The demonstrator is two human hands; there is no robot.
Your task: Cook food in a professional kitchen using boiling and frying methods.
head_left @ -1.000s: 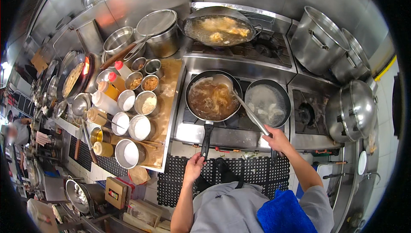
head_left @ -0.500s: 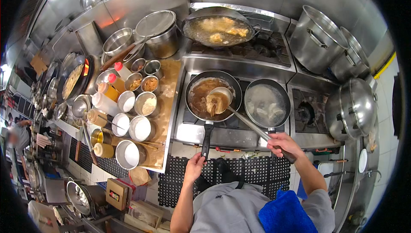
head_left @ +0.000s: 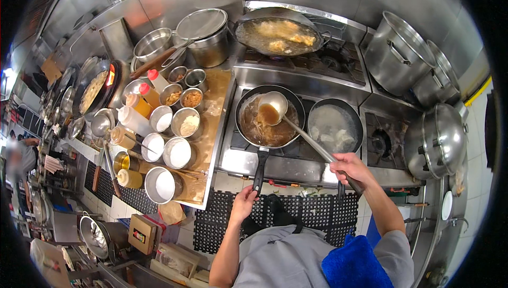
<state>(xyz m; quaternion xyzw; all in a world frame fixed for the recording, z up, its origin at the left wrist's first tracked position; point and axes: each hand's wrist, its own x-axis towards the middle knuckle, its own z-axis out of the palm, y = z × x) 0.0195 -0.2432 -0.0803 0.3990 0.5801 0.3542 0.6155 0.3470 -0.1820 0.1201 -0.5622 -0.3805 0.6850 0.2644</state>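
Note:
My left hand [head_left: 245, 202] is closed round the end of the black handle of a frying pan [head_left: 261, 165], which sits on the front burner. Thin brown sauce [head_left: 269, 137] with pale strands covers the pan's bottom. The fingers of my right hand [head_left: 353, 170] wrap the dark grip of a long metal ladle [head_left: 315, 146]. Its bowl is over the pan, tilted, with some brown sauce in it. Just right of it, a second frying pan [head_left: 358, 124] holds cloudy liquid and pale pieces; its handle passes under my right hand.
Behind, pieces fry in oil in a large wok [head_left: 248, 50]. Steel pots [head_left: 397, 50] and a domed steamer [head_left: 447, 134] stand right. Left, a counter [head_left: 214, 113] carries seasoning tins, squeeze bottles and a strainer [head_left: 201, 23]. A black rubber mat [head_left: 222, 230] covers the floor. Another person is at far left.
The ladle's bowl has tipped and shifted slightly up within the pan, and less stuff shows in it. My left hand keeps its hold on the handle. The whole view has shifted slightly.

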